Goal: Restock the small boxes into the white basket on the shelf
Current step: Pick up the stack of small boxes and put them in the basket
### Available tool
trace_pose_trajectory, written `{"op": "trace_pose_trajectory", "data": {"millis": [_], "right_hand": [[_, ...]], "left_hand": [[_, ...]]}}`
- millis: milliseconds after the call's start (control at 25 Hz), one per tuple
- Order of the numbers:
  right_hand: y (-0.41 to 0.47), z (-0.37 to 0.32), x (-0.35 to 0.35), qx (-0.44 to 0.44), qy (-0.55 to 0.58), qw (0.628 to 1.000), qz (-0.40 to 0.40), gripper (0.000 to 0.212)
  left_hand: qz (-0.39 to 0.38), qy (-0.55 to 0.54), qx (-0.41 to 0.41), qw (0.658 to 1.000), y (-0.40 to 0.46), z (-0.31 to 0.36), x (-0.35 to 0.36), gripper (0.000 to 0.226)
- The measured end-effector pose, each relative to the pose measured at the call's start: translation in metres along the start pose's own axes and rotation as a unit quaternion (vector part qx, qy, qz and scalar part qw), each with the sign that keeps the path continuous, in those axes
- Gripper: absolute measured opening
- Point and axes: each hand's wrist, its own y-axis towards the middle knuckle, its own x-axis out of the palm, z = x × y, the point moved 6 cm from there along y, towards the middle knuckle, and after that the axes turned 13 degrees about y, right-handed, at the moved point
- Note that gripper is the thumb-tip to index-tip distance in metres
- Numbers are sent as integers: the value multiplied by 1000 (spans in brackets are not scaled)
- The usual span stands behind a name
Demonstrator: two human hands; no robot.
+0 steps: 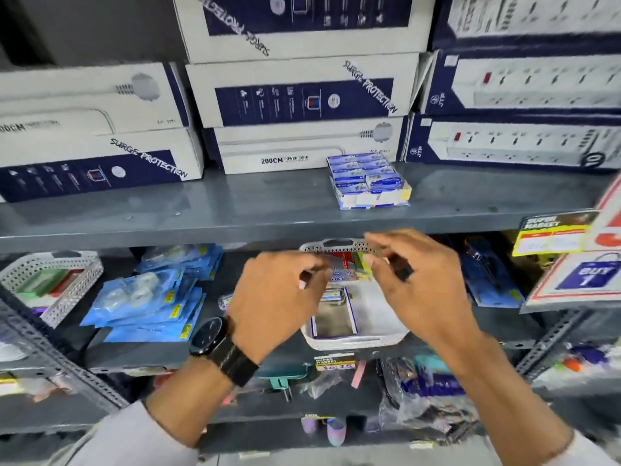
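Note:
The white basket stands on the middle shelf, under both my hands. Inside it lies an open blue-edged carton tray with a small box at its far end. Just above the basket, a small silver and blue box is held between my fingertips. My left hand, with a black watch on its wrist, pinches the box's left end, and my right hand touches its right end. The hands are blurred. A carton of small blue boxes sits on the upper shelf.
Large power-strip boxes are stacked along the back of the upper grey shelf. Blue packets lie left of the basket and a second perforated basket stands far left. Price signs stick out at the right.

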Motion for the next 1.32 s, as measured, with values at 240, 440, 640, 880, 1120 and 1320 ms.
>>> {"op": "trace_pose_trajectory", "data": {"millis": [240,440,640,880,1120,1320], "right_hand": [[105,9,-33,58,-45,996,42,25],[154,76,-16,266,-122,947,-132,31],[161,104,-12,370,-19,917,-149,25],[149,77,-12,362,-16,927,-98,27],[86,10,-29,290,26,953,-89,26],[-7,-39,-48,243,70,961,-115,24]], "left_hand": [[-11,-93,-77,993,108,-1,-35,20],[-232,-150,-167,947,176,-3,22,46],[-339,-209,-164,903,186,-6,45,36],[-315,-252,-181,897,170,-1,34,30],[-289,-292,-144,900,98,16,-8,24],[-300,-335,-87,889,3,36,-22,22]]}}
